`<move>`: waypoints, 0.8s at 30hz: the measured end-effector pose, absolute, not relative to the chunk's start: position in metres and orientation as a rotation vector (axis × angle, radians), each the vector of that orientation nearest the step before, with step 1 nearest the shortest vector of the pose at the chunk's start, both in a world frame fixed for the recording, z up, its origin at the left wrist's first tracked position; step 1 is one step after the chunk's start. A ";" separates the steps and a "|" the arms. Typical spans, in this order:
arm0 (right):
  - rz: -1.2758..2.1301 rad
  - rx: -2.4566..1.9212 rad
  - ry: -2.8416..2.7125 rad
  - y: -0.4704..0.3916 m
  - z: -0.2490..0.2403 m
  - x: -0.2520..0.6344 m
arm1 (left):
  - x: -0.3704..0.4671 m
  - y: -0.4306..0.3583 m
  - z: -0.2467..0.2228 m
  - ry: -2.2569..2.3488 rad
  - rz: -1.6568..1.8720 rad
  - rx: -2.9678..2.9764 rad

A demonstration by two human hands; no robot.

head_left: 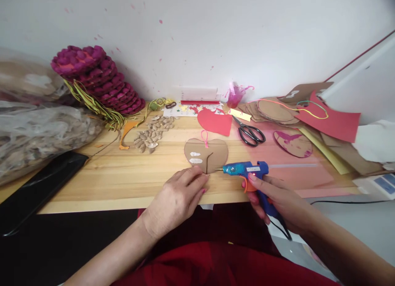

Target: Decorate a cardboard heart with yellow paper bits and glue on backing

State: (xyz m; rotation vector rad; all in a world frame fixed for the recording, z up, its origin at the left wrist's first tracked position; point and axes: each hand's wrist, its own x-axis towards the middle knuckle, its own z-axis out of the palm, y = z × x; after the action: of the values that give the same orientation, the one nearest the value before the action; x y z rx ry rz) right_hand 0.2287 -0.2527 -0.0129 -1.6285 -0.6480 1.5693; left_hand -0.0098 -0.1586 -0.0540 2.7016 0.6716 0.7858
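My right hand is wrapped round a blue glue gun with an orange trigger, its nozzle pointing left over the lower right of a cardboard heart. The heart lies flat, with a pink string loop at its top and two white oval patches on its left half. The fingers of my left hand are pinched together at the heart's lower edge. From the fingertips rises a thin, bent brown strip, whose lower end they hide.
Pumpkin-like seeds, an orange scrap, a red paper piece and black scissors lie behind. Stacked magenta discs and a plastic bag stand left. Cardboard ovals and red paper lie right.
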 end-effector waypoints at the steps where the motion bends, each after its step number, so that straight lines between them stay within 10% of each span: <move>1: 1.590 -1.624 -0.644 -0.254 -0.013 0.227 | -0.009 -0.159 -0.054 0.664 0.789 2.706; 24: 1.629 -1.667 -0.634 -0.235 -0.013 0.217 | -0.008 -0.157 -0.055 0.658 0.723 2.791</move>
State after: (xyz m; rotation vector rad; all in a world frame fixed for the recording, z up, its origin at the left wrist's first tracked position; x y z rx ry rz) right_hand 0.2172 -0.2351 -0.0131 -1.6672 -0.6342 1.6285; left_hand -0.0083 -0.1569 -0.0552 2.7909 0.6576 0.7231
